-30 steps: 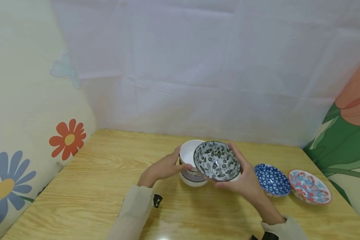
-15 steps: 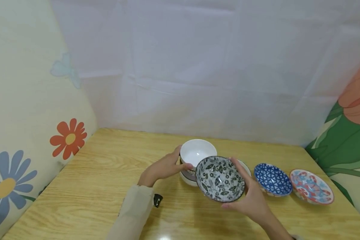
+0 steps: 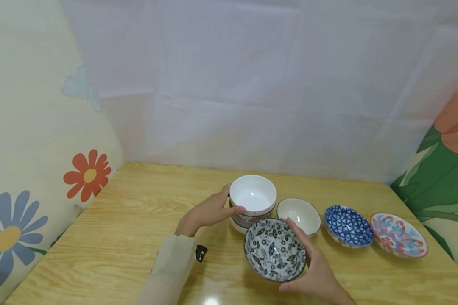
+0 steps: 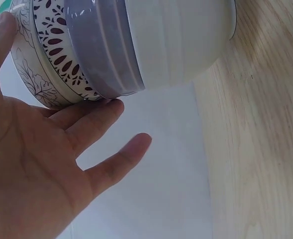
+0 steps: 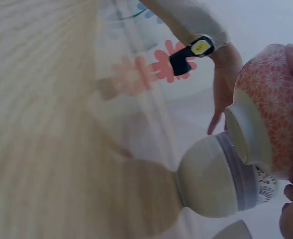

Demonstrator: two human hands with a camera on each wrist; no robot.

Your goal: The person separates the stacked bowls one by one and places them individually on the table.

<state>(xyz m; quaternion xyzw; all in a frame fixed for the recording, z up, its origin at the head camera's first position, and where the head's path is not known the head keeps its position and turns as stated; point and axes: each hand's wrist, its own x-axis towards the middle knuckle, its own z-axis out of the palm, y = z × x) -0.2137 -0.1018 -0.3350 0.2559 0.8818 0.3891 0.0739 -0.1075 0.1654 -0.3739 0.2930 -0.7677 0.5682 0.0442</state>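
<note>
My right hand (image 3: 316,271) holds a bowl (image 3: 275,250) by its right side, tilted and lifted off the table. Its inside has black leaves and flowers on white; in the right wrist view the bowl's outside (image 5: 273,109) is red with white blossoms. Behind it stands a stack of several bowls (image 3: 253,194), white inside at the top. My left hand (image 3: 210,212) grips the stack's upper part from the left, thumb in front. In the left wrist view this hand (image 4: 42,159) touches the patterned upper bowls, above a grey-banded cream bowl (image 4: 176,40); one finger sticks out free.
To the right of the stack stand a cream bowl (image 3: 299,216), a blue-patterned bowl (image 3: 348,226) and a red-and-blue patterned bowl (image 3: 398,235). All are on the wooden table (image 3: 110,237). A white cloth (image 3: 229,89) hangs behind the table.
My right hand has moved the black-and-white bowl away from the stack, towards me and downward. The stack's top and the cream bowl behind are now uncovered. My left hand has stayed put.
</note>
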